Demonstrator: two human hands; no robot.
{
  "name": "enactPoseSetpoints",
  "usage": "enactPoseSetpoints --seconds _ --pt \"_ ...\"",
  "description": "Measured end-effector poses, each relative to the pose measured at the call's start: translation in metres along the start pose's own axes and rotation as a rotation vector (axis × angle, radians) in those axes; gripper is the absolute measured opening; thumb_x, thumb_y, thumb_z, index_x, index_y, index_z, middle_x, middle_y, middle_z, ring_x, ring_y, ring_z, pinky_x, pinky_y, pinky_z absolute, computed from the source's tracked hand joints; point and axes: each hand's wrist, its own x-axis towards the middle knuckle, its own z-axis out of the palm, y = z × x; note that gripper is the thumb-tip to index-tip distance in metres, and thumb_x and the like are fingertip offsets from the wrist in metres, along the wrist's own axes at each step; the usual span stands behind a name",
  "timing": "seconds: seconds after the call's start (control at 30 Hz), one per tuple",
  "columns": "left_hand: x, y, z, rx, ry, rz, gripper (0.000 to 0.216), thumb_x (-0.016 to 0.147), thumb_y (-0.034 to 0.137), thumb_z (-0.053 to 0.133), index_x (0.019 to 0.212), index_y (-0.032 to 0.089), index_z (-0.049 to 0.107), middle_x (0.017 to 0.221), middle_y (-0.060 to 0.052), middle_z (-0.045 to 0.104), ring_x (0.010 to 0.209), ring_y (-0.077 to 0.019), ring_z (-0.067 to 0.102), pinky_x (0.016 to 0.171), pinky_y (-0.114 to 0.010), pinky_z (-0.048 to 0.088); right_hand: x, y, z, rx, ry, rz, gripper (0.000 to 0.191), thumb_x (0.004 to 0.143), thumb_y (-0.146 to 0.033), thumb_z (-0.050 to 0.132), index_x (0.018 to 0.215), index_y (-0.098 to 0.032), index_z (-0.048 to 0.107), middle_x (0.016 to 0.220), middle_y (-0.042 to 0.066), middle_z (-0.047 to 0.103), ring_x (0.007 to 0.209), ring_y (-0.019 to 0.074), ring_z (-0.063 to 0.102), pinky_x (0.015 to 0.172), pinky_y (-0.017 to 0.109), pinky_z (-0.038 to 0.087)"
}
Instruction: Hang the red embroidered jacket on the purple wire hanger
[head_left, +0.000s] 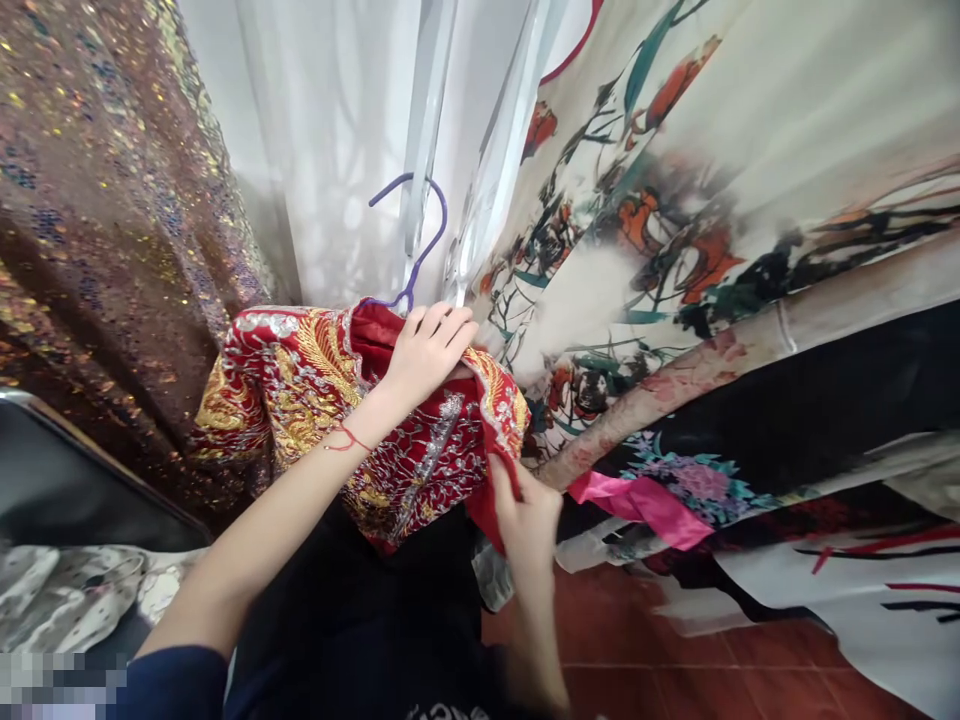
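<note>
A red jacket [300, 375] with gold and silver embroidery hangs on a purple hanger [442, 215], whose hook rises above the collar in front of white fabric. My left hand [427, 355] lies over the collar opening beside the hanger's neck, gripping the jacket there; its fingers are close together and its thumb is hidden. Lower and to the right, my right hand [529, 510] pinches the red edge of the jacket's front between thumb and fingers. The jacket's lower part sits close against my dark clothing.
Sequined brown fabric [112, 200] hangs at the left, above a black chair back [75, 480]. White cloth with orange and black flower prints [660, 230] hangs at the right. Below it are a dark embroidered garment [847, 390] and a pink ribbon [645, 505]. The floor [637, 640] has reddish tiles.
</note>
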Motion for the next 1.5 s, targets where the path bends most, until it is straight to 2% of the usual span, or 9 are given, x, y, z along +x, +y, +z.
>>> enactPoseSetpoints --seconds 0.13,0.27,0.43,0.53,0.67,0.87,1.07,1.3,1.5 --pt "-0.003 0.008 -0.021 -0.027 -0.138 0.033 0.048 0.092 0.016 0.059 0.139 0.015 0.059 0.145 -0.017 0.061 0.136 -0.0327 0.052 0.111 -0.050 0.040 -0.003 0.033 0.060 0.023 -0.109 -0.066 0.027 0.099 -0.032 0.047 0.089 -0.017 0.068 0.065 0.001 0.061 0.055 0.0139 0.052 0.058 0.025 0.043" --pt "-0.032 0.041 -0.055 -0.012 -0.018 -0.133 0.055 0.092 0.014 0.058 0.147 0.017 0.050 0.151 -0.016 0.057 0.143 -0.0309 0.049 0.121 -0.054 0.026 0.010 0.054 0.089 0.024 -0.089 -0.126 0.025 0.095 -0.029 0.044 0.102 -0.019 0.065 0.089 0.011 0.070 0.079 0.0224 0.063 0.076 0.034 0.052" --pt "-0.076 0.063 -0.067 -0.074 0.160 -0.448 0.009 0.095 0.014 0.061 0.102 0.019 0.063 0.096 -0.004 0.075 0.089 -0.0188 0.068 0.086 -0.034 0.047 0.035 0.070 0.109 0.143 -0.064 -0.065 0.030 0.091 -0.028 0.040 0.109 -0.017 0.063 0.100 0.015 0.071 0.092 0.0272 0.067 0.087 0.043 0.053" --pt "-0.077 0.053 -0.058 -0.150 0.041 -0.438 0.008 0.098 0.016 0.055 0.095 0.018 0.063 0.089 -0.004 0.072 0.082 -0.0183 0.066 0.077 -0.032 0.050 0.055 0.073 0.113 0.195 -0.091 -0.019 0.029 0.090 -0.027 0.037 0.099 -0.017 0.062 0.088 0.012 0.070 0.080 0.0252 0.065 0.080 0.040 0.053" --pt "-0.060 0.044 -0.043 -0.257 -0.049 -0.376 0.021 0.101 0.021 0.051 0.117 0.014 0.063 0.115 -0.012 0.071 0.105 -0.0229 0.068 0.094 -0.036 0.055 0.074 0.070 0.107 0.220 -0.129 -0.021 0.023 0.087 -0.024 0.038 0.090 -0.019 0.060 0.078 0.007 0.068 0.070 0.0209 0.061 0.073 0.034 0.051" --pt "-0.053 0.040 -0.032 -0.369 -0.189 -0.441 0.040 0.104 0.033 0.045 0.136 0.010 0.056 0.134 -0.019 0.064 0.128 -0.0295 0.060 0.111 -0.047 0.051 0.053 0.062 0.101 0.183 -0.103 -0.005 0.022 0.087 -0.027 0.042 0.091 -0.019 0.063 0.082 0.009 0.070 0.074 0.0233 0.065 0.074 0.037 0.053" --pt "-0.059 0.028 -0.027 -0.573 -0.266 -0.560 0.051 0.109 0.040 0.029 0.141 0.012 0.058 0.147 -0.016 0.058 0.143 -0.0244 0.051 0.124 -0.044 0.039 0.026 0.017 0.101 0.251 0.003 0.034 0.035 0.099 -0.039 0.046 0.107 -0.016 0.070 0.104 0.019 0.076 0.107 0.0334 0.071 0.097 0.049 0.055" --pt "-0.077 0.018 -0.020 -0.789 -0.264 -0.587 0.062 0.109 0.049 0.023 0.148 0.013 0.055 0.157 -0.015 0.051 0.148 -0.0248 0.047 0.127 -0.045 0.035 0.024 -0.024 0.087 0.351 0.056 0.009 0.037 0.102 -0.039 0.045 0.110 -0.015 0.072 0.092 0.015 0.076 0.096 0.0312 0.074 0.092 0.046 0.059" --pt "-0.102 0.012 -0.037 -1.129 -0.197 -0.605 0.060 0.108 0.049 0.018 0.146 0.024 0.057 0.151 -0.012 0.058 0.144 -0.0257 0.052 0.123 -0.047 0.041 0.041 -0.017 0.098 0.249 -0.250 -0.201 0.029 0.097 -0.032 0.049 0.104 -0.017 0.073 0.106 0.016 0.075 0.111 0.0323 0.069 0.102 0.052 0.055"
